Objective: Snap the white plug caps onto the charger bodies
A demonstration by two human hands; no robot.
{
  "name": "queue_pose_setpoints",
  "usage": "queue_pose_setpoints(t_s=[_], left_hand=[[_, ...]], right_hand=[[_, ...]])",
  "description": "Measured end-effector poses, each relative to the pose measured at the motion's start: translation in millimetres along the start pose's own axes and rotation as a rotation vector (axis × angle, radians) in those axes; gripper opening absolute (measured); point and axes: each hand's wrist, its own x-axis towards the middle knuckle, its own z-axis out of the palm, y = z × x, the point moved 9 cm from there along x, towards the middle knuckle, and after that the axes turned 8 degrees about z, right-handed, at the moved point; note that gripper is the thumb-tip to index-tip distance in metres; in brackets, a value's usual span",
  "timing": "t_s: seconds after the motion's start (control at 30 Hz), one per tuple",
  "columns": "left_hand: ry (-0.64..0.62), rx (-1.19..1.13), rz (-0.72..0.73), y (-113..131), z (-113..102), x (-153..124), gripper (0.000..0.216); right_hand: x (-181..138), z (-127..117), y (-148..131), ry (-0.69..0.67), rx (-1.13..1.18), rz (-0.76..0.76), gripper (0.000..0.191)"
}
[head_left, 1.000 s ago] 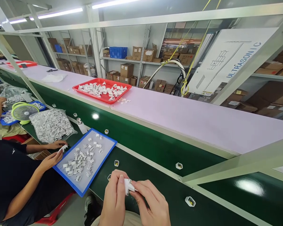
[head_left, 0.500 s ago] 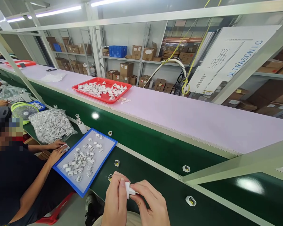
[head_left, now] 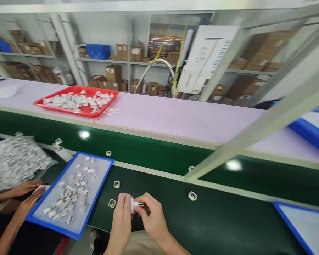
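White plastic, a small plug piece (head_left: 134,204) sits pinched between both my hands just right of the blue tray (head_left: 96,198), above the green conveyor belt (head_left: 215,226). My left hand (head_left: 121,221) clamps its body between thumb and fingers, and my right hand (head_left: 154,216) nips the prong end. Its long axis lies roughly level, with the prongs pointing away from the tray, though blur hides the detail. I judge this to be mid-fitting: pressing home calls for a straight push along that axis. Two loose charger shells (head_left: 112,203) lie on the belt beside the tray's right rim.
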Motion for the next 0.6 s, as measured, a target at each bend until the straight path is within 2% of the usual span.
queue_pose_setpoints(t_s=[0.13, 0.2, 0.27, 0.33, 0.43, 0.53, 0.6], left_hand=[[-0.179, -0.075, -0.344, -81, 33, 0, 0.069], [-0.211, -0.068, -0.472, -111, 43, -10, 0.071], [-0.223, -0.054, -0.556, -132, 44, -20, 0.072], [-0.240, -0.044, -0.588, -145, 39, -25, 0.077], [-0.324, -0.038, -0.658, -162, 31, -28, 0.084], [-0.411, -0.046, -0.733, -174, 31, -29, 0.080], [-0.457, -0.062, -0.786, -177, 39, -31, 0.072]], right_hand=[[-4, -9, 97, 0.027, 0.066, 0.275, 0.031], [-17, -20, 144, 0.078, 0.065, 0.384, 0.037], [-35, -41, 185, 0.159, 0.028, 0.480, 0.034], [-56, -76, 218, 0.259, -0.046, 0.568, 0.028], [-88, -152, 253, 0.426, -0.219, 0.672, 0.023], [-113, -232, 268, 0.581, -0.436, 0.707, 0.021], [-122, -268, 273, 0.634, -0.566, 0.703, 0.021]])
